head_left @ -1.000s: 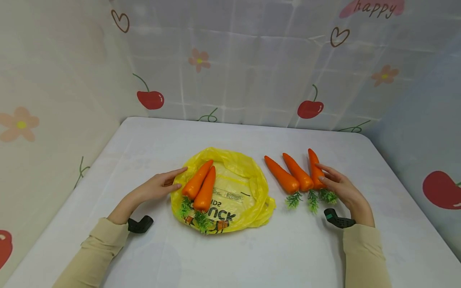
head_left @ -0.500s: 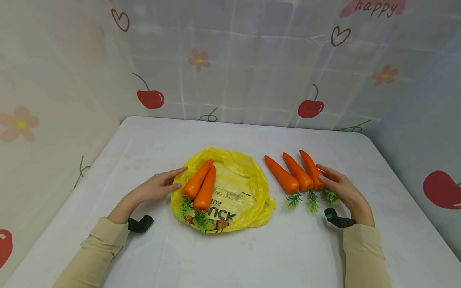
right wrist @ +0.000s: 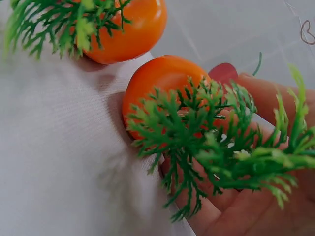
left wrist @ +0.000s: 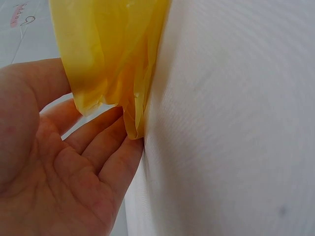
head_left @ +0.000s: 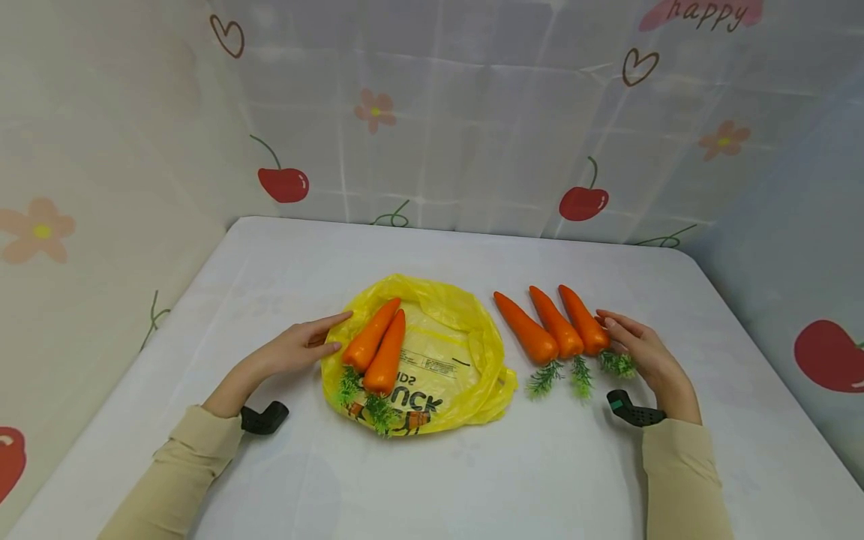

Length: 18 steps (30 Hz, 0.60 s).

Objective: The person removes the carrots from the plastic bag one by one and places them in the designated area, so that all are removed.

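A yellow plastic bag (head_left: pixel 448 300) lies spread on the table with its mouth folded into a ring. Two orange carrots with green tops, a left one (head_left: pixel 370 334) and a right one (head_left: pixel 387 354), rest on its left side. My left hand (head_left: pixel 293 350) touches the bag's left rim, fingers fairly straight and partly behind the plastic (left wrist: pixel 106 54). Three more carrots lie in a row right of the bag: a left one (head_left: pixel 528 330), a middle one (head_left: pixel 556 322) and a right one (head_left: pixel 584 321). Beside the right one rests my right hand (head_left: pixel 644 351), fingers loose, partly behind its leafy top (right wrist: pixel 197 132).
A white cloth covers the table (head_left: pixel 466 487). Patterned curtains (head_left: pixel 459 135) with cherries, flowers and hearts stand behind it and at both sides. Black wrist devices sit at the left cuff (head_left: pixel 265 418) and the right cuff (head_left: pixel 634 410).
The rightmost carrot has tilted and slid left, close alongside the middle one. My right hand's fingers have come away from it a little. The left hand and bag stay in place.
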Each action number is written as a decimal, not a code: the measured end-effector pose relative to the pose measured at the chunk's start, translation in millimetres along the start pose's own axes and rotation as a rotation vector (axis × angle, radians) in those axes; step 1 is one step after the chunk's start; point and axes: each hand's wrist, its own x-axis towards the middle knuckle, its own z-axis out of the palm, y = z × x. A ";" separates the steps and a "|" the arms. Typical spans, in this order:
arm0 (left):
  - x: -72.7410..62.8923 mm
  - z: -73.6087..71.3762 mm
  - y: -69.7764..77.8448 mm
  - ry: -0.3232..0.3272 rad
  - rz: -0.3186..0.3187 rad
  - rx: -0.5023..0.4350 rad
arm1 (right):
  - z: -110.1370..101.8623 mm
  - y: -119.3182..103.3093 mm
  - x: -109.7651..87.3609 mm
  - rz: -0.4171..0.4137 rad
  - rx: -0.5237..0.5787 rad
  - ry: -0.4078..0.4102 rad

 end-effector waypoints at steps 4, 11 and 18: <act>0.0 0.0 0.2 -0.001 0.002 -0.003 | -0.8 -1.7 -0.6 -0.019 -0.010 0.007; -0.1 0.0 -0.8 0.001 0.001 -0.002 | -4.8 -7.1 -6.2 -0.066 -0.045 0.033; 0.1 0.1 -2.1 0.001 0.011 -0.002 | -7.9 -9.4 -4.8 -0.072 -0.058 0.041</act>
